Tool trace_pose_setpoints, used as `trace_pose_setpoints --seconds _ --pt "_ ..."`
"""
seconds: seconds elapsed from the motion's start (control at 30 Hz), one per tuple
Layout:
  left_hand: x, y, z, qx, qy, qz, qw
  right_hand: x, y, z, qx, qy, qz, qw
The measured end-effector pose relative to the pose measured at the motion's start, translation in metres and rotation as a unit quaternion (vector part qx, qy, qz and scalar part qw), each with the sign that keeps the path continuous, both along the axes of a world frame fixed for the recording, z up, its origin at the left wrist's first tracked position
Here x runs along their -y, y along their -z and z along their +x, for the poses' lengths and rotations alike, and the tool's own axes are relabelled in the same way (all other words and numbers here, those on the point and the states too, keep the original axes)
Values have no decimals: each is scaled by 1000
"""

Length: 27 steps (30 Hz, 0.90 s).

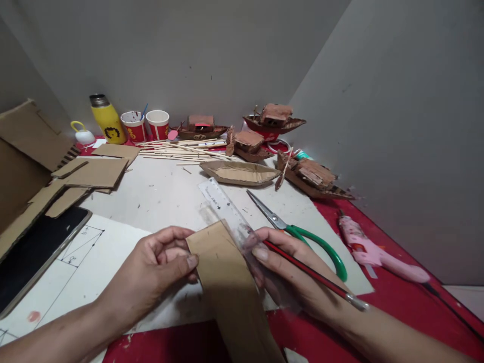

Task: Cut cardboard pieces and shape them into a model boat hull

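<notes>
Two hands working at one cardboard strip [230, 287], lying on the white sheet [159, 196] near the table's front edge. Left hand [159, 267] pinching the strip's left edge; right hand [291, 277] pressing a clear ruler [234, 217] along its right edge while gripping a red pencil [313, 275]. Probably marking a line; next calling for keeping the ruler steady. Green scissors [302, 232] lying just right of the strip.

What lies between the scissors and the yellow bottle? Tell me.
In the head view, between the scissors and the yellow bottle lie the clear ruler, bare white tabletop and flat cardboard pieces.
</notes>
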<state>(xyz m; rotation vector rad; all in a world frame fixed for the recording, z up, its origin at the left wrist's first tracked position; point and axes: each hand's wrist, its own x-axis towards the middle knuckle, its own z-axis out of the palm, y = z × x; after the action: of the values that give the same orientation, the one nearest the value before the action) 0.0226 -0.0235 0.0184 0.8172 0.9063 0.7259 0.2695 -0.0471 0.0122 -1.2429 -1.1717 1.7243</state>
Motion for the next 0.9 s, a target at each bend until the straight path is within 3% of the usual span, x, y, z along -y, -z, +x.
trace_pose_setpoints --seconds 0.1,0.17,0.4,0.5,0.57,0.67,0.7,0.73,0.8,0.9 --pt "2 0 2 -3 52 -21 998 1 1 -3 -22 10 -11 1000" --pt "0 -1 1 -16 54 -15 998 0 0 -4 -30 32 -7 999" --pt "-13 4 -1 -65 -83 4 994 -6 0 1 16 156 32 987" --pt "-15 4 -3 -121 -73 36 989 -5 -2 2 54 156 49 985" --pt "-15 2 -6 -205 -70 113 970 -4 -5 0 72 148 62 984" --pt "-14 -4 -10 -336 -108 259 899 1 -6 -6 103 143 80 981" --pt "-13 -6 -10 -343 -110 278 890 4 -4 -9 110 142 88 980" --pt "-11 -7 -8 -326 -102 275 899 7 -1 -13 114 137 100 979" --pt "-7 -9 -3 -235 -70 220 944 15 8 -21 98 95 140 981" --pt "-3 -7 4 -112 -49 115 986 22 19 -30 92 -63 243 964"
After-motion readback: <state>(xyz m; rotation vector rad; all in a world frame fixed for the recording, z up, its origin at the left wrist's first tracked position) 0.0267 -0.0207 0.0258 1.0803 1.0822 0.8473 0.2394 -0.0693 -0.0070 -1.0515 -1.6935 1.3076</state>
